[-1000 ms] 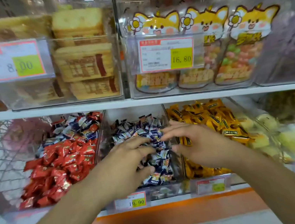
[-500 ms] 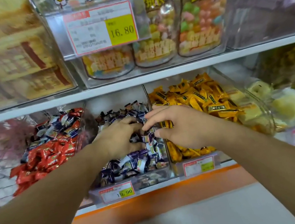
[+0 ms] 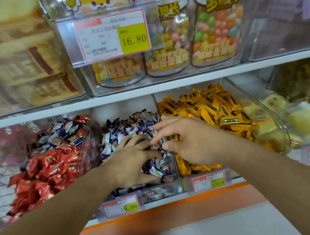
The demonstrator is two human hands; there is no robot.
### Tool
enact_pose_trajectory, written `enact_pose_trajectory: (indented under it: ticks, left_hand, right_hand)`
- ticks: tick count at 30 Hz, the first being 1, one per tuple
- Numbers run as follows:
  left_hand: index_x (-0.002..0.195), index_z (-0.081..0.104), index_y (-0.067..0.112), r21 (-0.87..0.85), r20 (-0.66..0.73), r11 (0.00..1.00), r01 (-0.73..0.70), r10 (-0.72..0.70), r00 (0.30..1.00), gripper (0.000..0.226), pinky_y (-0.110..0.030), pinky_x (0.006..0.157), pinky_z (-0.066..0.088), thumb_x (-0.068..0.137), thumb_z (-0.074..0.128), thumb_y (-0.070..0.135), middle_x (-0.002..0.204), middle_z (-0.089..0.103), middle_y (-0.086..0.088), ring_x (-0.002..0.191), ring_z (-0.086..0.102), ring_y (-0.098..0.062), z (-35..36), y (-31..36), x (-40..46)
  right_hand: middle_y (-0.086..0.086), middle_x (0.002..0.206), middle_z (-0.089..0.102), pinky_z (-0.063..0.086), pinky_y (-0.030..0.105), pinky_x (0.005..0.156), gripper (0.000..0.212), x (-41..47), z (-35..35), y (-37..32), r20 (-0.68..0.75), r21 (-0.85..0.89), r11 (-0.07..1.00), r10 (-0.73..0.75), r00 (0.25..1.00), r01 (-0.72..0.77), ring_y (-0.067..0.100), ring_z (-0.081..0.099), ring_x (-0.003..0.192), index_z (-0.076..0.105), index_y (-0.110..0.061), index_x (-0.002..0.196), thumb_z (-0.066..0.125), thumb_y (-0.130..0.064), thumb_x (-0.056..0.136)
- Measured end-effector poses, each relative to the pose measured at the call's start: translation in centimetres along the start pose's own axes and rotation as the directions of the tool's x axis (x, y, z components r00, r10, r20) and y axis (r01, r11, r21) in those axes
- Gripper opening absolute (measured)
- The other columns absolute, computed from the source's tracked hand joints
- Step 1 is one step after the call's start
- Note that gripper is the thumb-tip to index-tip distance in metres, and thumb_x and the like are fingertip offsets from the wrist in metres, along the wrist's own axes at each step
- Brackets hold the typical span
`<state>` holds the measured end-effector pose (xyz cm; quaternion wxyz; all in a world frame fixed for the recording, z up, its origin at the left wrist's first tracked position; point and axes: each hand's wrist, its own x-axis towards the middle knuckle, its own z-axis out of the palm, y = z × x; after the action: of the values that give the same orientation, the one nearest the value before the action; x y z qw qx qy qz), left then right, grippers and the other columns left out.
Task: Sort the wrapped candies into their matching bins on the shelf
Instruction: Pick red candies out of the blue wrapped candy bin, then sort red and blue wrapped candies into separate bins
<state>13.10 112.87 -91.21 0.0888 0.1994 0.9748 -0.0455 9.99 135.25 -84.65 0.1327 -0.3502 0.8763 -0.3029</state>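
Three clear bins sit side by side on the lower shelf. The left bin holds red wrapped candies [image 3: 46, 168], with several blue-and-white ones [image 3: 63, 130] mixed in at its back. In the middle bin [image 3: 158, 192] lie blue-and-white wrapped candies [image 3: 126, 128]. My left hand [image 3: 134, 162] rests on that pile, fingers spread and bent down into it. My right hand [image 3: 189, 140] reaches leftward over the divider, fingers fairly straight with their tips above the same pile. Yellow wrapped candies [image 3: 211, 109] fill the right bin. I cannot see a candy held in either hand.
Price tags [image 3: 122, 208] clip to the bin fronts. The upper shelf board [image 3: 147, 91] hangs low over the bins and carries jars of coloured sweets [image 3: 216, 33] and boxed cakes [image 3: 20, 65]. Pale yellow packets [image 3: 303, 119] fill a bin at far right.
The view has tilted down and drawn closer to the lower shelf. Both hands have stayed over the middle bin, and my left hand's fingers have spread wider into the pile.
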Motion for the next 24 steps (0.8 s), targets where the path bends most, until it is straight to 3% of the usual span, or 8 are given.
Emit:
enact_pose_trajectory:
  ticks: [4,7,11,14,19,22,24]
  left_hand:
    - [0.153,0.037,0.045,0.067,-0.021,0.989,0.132,-0.131,0.991,0.079,-0.052,0.126,0.003,0.084,0.052,0.081,0.166,0.016,0.012,0.154,0.004,-0.022,-0.9,-0.2,1.0]
    - [0.154,0.036,0.044,-0.048,-0.026,0.990,0.133,-0.134,0.991,0.074,-0.054,0.126,0.000,0.088,0.053,0.075,0.167,0.015,0.011,0.156,-0.001,-0.026,-1.4,0.8,0.5]
    - [0.155,0.031,0.047,-0.275,-0.039,0.950,0.148,-0.164,0.986,0.063,-0.052,0.126,-0.005,0.098,0.046,0.067,0.169,0.006,0.015,0.157,-0.010,-0.017,-2.2,1.7,-3.2]
    - [0.157,0.032,0.041,-0.409,-0.114,0.901,0.144,-0.207,0.972,0.056,-0.038,0.125,-0.008,0.105,0.046,0.053,0.170,0.008,0.015,0.156,-0.005,-0.010,-2.7,2.2,-7.3]
    - [0.149,0.046,0.039,-0.440,-0.364,0.881,0.176,-0.354,0.861,0.043,-0.011,0.116,-0.009,0.106,0.046,0.043,0.164,0.023,0.021,0.153,0.009,-0.002,-3.1,1.6,-13.4]
    - [0.146,0.050,0.035,-0.406,-0.456,0.883,0.236,-0.419,0.785,0.041,-0.018,0.125,0.007,0.106,0.045,0.040,0.159,0.032,0.015,0.150,0.018,-0.005,-3.3,-0.2,-15.6]
    - [0.150,0.042,0.039,-0.372,-0.441,0.870,0.324,-0.473,0.763,0.045,-0.037,0.127,0.017,0.106,0.044,0.044,0.165,0.024,0.011,0.154,0.014,-0.014,-2.6,-2.1,-16.7]
  right_hand:
    - [-0.022,0.159,0.039,0.007,0.029,0.126,0.027,0.0,0.3,0.4,0.001,-0.029,0.999,-0.030,1.000,0.030,-0.003,0.011,0.154,0.073,-0.039,0.123,0.057,-0.025,0.106]
    - [-0.023,0.159,0.039,0.009,0.027,0.125,0.028,0.0,0.4,0.6,-0.002,-0.043,0.998,-0.037,0.999,0.037,-0.005,0.011,0.153,0.071,-0.037,0.127,0.056,-0.026,0.106]
    - [-0.030,0.156,0.037,0.013,0.029,0.128,0.031,-0.1,0.8,0.9,-0.026,-0.157,0.987,-0.036,0.999,0.032,-0.008,0.011,0.151,0.064,-0.043,0.133,0.057,-0.029,0.106]
    - [-0.040,0.149,0.034,0.010,0.022,0.125,0.035,0.0,0.8,-0.3,-0.005,-0.228,0.974,-0.012,1.000,0.011,-0.014,0.010,0.146,0.060,-0.050,0.132,0.060,-0.029,0.104]
    - [-0.042,0.137,0.033,0.011,0.016,0.122,0.035,1.1,1.0,-2.8,-0.077,-0.386,0.922,-0.009,0.997,-0.022,-0.008,0.019,0.150,0.056,-0.054,0.130,0.062,-0.035,0.101]
    - [-0.030,0.152,0.039,0.015,0.021,0.123,0.039,1.5,1.9,-4.4,-0.140,-0.430,0.898,0.040,0.989,-0.097,0.001,0.027,0.151,0.056,-0.046,0.138,0.062,-0.037,0.100]
    - [-0.022,0.154,0.045,0.019,0.021,0.122,0.041,1.9,3.0,-5.6,-0.155,-0.429,0.898,0.028,0.988,-0.093,0.004,0.034,0.148,0.059,-0.040,0.137,0.066,-0.034,0.098]
